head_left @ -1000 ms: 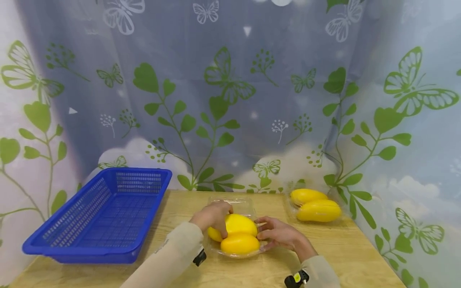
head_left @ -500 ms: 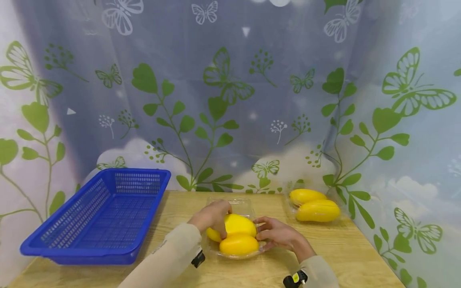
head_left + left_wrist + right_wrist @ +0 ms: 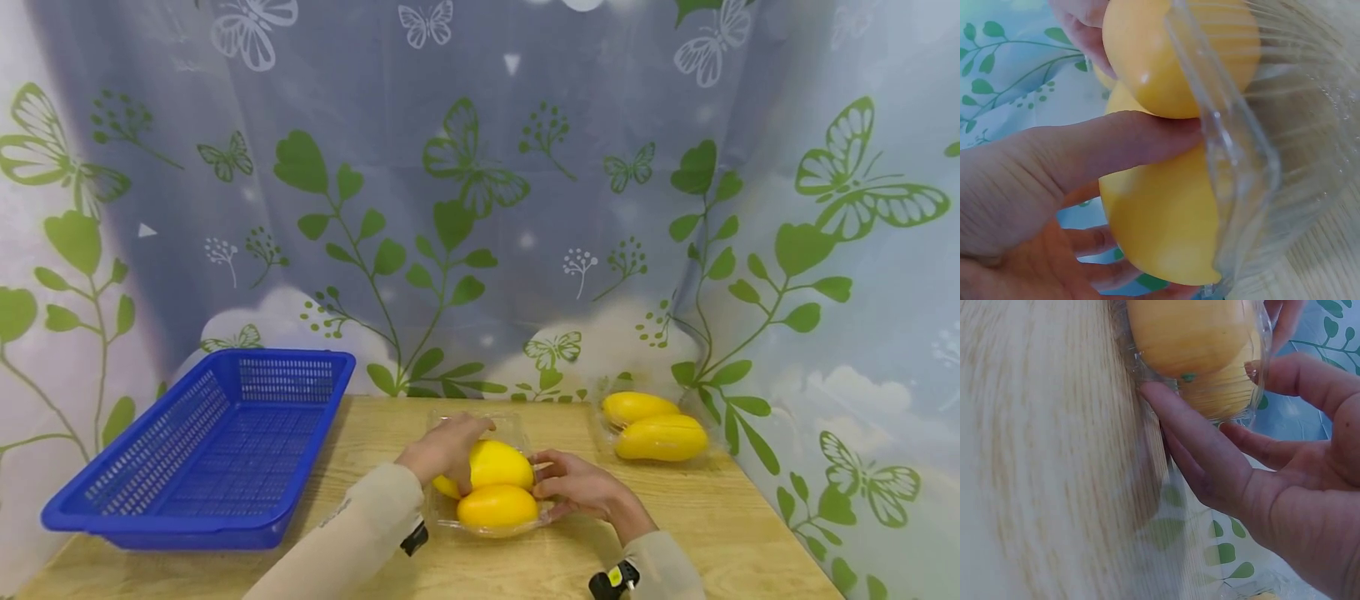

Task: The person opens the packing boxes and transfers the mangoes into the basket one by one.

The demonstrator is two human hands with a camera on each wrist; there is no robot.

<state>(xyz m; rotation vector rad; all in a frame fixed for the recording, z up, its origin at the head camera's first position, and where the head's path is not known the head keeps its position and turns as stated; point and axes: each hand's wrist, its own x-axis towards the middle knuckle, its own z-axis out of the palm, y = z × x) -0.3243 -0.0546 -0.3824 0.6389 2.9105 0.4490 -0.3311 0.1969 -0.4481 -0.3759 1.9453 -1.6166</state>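
Note:
Yellow mangoes sit in a clear plastic box (image 3: 510,425) with its lid swung back, in the middle of the table. My left hand (image 3: 444,454) reaches over from the left and grips the rear mango (image 3: 504,463), its thumb lying between that one and the front mango (image 3: 498,508). In the left wrist view the gripped mango (image 3: 1160,219) shows below the thumb, close against the box wall (image 3: 1241,150). My right hand (image 3: 581,485) holds the box's right side, fingertips and thumb on the plastic. Whether the yellow patch left of my thumb is another mango, I cannot tell.
A blue plastic basket (image 3: 288,467) stands on the left of the wooden table (image 3: 570,558). At the back right, a second clear box (image 3: 600,417) holds two mangoes (image 3: 660,437). A patterned curtain (image 3: 480,250) hangs behind the table.
My left hand's fingers have shifted slightly to the right, and the rear mango has risen a little at its top. My right hand stays at the box's side.

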